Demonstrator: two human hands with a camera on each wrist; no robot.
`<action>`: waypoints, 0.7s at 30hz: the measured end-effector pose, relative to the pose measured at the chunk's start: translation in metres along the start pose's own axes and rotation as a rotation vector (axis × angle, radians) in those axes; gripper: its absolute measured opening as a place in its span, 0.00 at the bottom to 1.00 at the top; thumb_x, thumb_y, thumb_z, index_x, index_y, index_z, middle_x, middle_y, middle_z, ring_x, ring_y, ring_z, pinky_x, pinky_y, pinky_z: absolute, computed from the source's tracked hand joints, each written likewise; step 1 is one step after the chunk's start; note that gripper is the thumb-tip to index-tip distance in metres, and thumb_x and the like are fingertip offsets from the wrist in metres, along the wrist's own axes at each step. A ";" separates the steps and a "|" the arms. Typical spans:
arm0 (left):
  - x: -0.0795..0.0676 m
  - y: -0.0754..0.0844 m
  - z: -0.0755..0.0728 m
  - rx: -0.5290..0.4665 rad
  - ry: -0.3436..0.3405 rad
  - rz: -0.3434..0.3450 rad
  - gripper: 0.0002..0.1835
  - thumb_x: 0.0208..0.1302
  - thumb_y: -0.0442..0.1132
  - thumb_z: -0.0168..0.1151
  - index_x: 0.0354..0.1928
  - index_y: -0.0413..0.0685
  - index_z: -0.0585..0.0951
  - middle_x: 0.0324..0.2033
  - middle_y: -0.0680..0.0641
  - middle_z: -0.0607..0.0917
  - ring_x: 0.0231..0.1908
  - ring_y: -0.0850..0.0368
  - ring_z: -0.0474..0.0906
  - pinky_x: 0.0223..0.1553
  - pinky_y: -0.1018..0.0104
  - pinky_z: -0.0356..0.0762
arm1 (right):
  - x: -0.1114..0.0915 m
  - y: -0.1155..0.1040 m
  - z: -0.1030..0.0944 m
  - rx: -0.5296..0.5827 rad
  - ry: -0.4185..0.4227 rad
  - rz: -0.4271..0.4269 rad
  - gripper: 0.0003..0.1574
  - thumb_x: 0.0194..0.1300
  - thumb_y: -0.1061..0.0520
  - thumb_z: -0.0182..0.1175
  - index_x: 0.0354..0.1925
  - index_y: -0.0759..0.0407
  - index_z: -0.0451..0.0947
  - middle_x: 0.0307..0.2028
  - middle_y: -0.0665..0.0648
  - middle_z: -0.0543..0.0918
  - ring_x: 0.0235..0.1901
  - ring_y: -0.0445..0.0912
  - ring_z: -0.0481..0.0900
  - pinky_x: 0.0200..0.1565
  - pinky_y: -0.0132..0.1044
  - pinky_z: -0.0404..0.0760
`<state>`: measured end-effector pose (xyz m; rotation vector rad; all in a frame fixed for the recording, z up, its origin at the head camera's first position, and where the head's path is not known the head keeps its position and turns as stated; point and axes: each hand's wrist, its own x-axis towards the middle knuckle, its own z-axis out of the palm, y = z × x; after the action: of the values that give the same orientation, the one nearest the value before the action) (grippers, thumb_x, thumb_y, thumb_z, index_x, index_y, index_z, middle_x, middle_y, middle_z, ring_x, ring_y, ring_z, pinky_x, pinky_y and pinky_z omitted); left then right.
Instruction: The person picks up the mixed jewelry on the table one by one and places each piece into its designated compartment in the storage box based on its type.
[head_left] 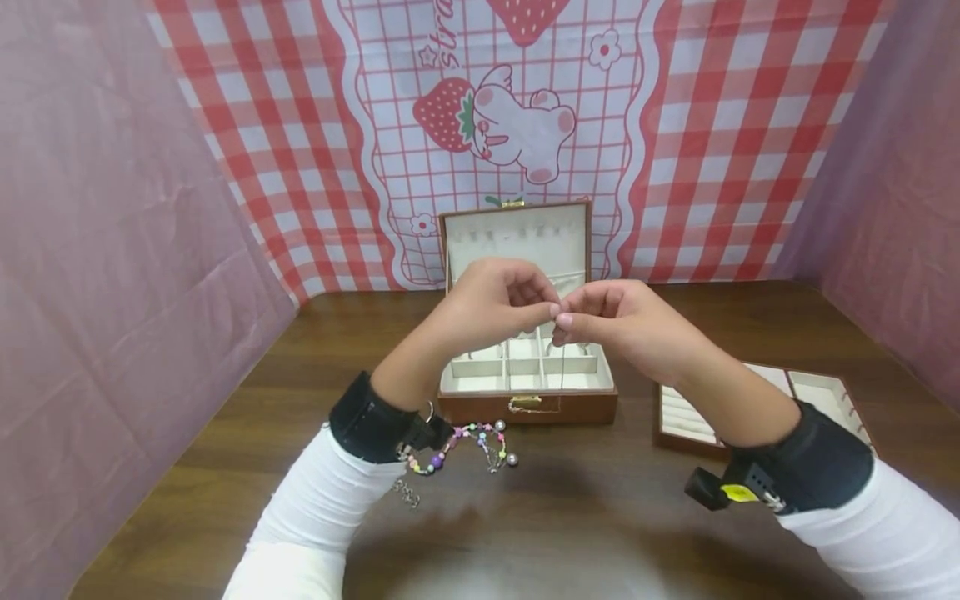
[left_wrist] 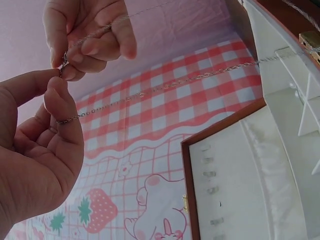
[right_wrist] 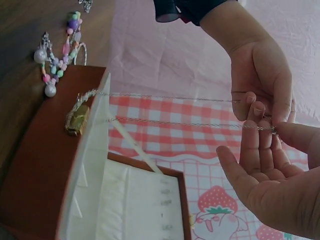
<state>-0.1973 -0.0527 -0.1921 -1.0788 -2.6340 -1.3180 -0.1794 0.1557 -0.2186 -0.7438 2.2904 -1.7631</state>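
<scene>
Thumb and fingertips of my left hand pinch one end of a thin silver chain necklace. My right hand pinches the other end, and the fingertips of both hands meet. Below them the chain hangs in a long loop, its bottom by the gold clasp on the front of a brown jewelry box. That box stands open behind the hands, its cream-lined lid raised and its inside divided into compartments. Fingers partly hide the chain's ends, so whether they are joined cannot be told.
Beaded bracelets in pastel colors lie on the wooden table before the box, partly behind my left wrist. A cream-lined tray is at the right, partly behind my right forearm. Checked cloth hangs at the back.
</scene>
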 end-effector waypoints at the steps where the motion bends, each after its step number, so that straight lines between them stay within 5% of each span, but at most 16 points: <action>1: 0.001 -0.001 -0.001 -0.018 0.003 -0.005 0.03 0.62 0.36 0.67 0.36 0.45 0.83 0.28 0.48 0.83 0.28 0.52 0.80 0.29 0.65 0.81 | 0.001 -0.002 -0.001 -0.007 0.009 0.008 0.15 0.68 0.59 0.61 0.46 0.70 0.77 0.37 0.58 0.85 0.41 0.50 0.83 0.51 0.38 0.81; 9: 0.004 -0.006 -0.001 -0.179 -0.003 -0.020 0.03 0.63 0.31 0.65 0.38 0.39 0.81 0.29 0.43 0.83 0.29 0.42 0.82 0.30 0.60 0.84 | 0.009 -0.029 -0.013 0.148 0.023 0.036 0.06 0.70 0.62 0.56 0.39 0.66 0.75 0.30 0.58 0.79 0.29 0.47 0.78 0.39 0.38 0.85; 14: 0.004 -0.015 0.002 -0.208 -0.035 -0.042 0.03 0.63 0.30 0.64 0.37 0.38 0.81 0.28 0.41 0.83 0.29 0.44 0.82 0.33 0.60 0.85 | 0.016 -0.051 -0.023 -0.071 0.060 0.022 0.08 0.69 0.61 0.58 0.39 0.67 0.78 0.25 0.56 0.78 0.20 0.44 0.70 0.23 0.34 0.74; 21: 0.004 -0.029 0.001 -0.237 -0.059 -0.075 0.04 0.62 0.30 0.65 0.38 0.37 0.81 0.32 0.40 0.84 0.32 0.50 0.83 0.38 0.58 0.85 | 0.031 -0.081 -0.039 -0.415 0.097 0.013 0.10 0.66 0.57 0.62 0.40 0.64 0.81 0.26 0.56 0.80 0.23 0.46 0.71 0.24 0.35 0.75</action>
<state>-0.2168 -0.0617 -0.2125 -1.0665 -2.6346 -1.6745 -0.1995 0.1603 -0.1259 -0.7122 2.7605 -1.3552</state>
